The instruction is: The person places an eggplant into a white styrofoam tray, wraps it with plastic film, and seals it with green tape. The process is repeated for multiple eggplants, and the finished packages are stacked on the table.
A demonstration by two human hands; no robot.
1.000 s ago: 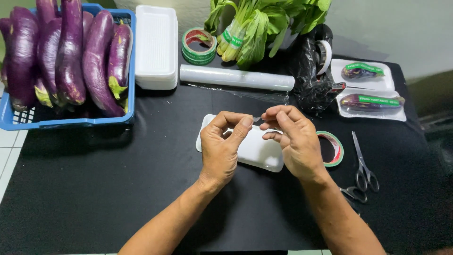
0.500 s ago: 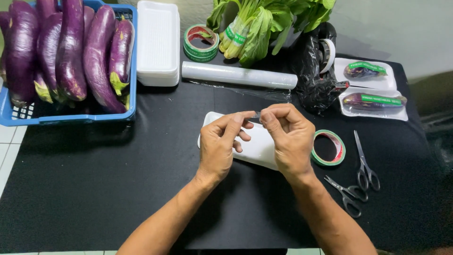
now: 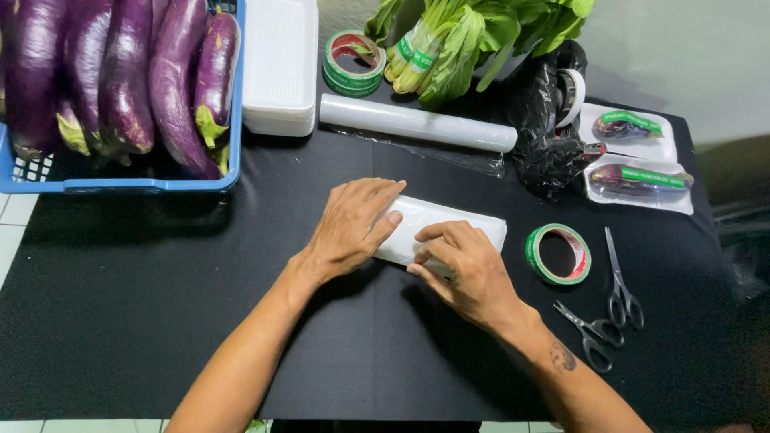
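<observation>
A white foam tray [image 3: 449, 223] lies wrapped in clear film on the black table mat [image 3: 144, 305]. My left hand [image 3: 353, 224] rests flat on its left end, fingers stretched over the top. My right hand [image 3: 461, 269] presses its fingertips against the tray's near edge. Neither hand grips anything. A roll of clear cling film [image 3: 417, 123] lies just behind the tray.
A blue basket [image 3: 144, 183] of purple eggplants [image 3: 172, 80] stands back left beside stacked white trays [image 3: 279, 64]. Green tape rolls [image 3: 557, 254] [image 3: 353, 60], two scissors [image 3: 622, 281] [image 3: 589, 333], leafy greens [image 3: 473, 32], a black bag [image 3: 545, 120] and two wrapped eggplant trays [image 3: 638, 180] lie right.
Both hands were raised above the tray, pinching something small between their fingertips. They have come down onto the tray, the left one flattened on top.
</observation>
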